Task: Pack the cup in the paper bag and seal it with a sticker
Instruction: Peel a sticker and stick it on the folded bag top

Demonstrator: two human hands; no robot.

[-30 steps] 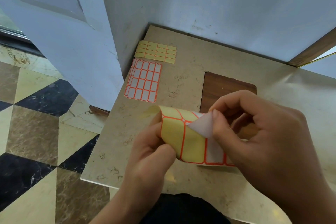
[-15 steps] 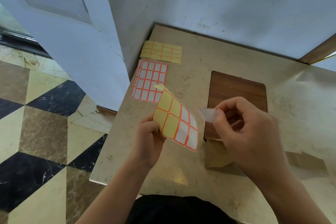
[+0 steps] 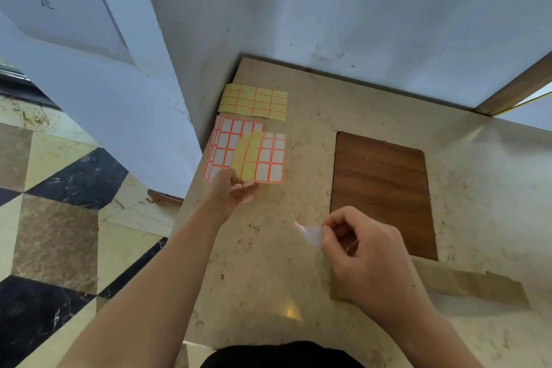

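The left hand reached forward over the stone tabletop and held a partly used sticker sheet by its near edge, low over the full sticker sheet that lay by the wall. This placement suggested that the used sheet was being set back with the supplies, its job done. A third, yellow backing sheet, its labels apparently all taken, lay flat just beyond, close to the wall.

The left thumb and fingers were closed on the sheet's lower edge in a light pinch; the remaining fingers were folded beneath and could not be seen clearly.

The right hand was held nearer the body, over the near part of the table. Its thumb and forefinger pinched one edge of a single white sticker, the rest of which hung free to the left, presumably so that the adhesive face touched nothing before use. The other fingers were curled loosely into the palm.

The paper bag lay flat on the table directly under and to the right of the right hand, partly hidden by it, just in front of a dark wooden inset panel. The cup was not visible; it was probably inside the folded bag, though the view did not confirm this. The sticker had not yet been applied.
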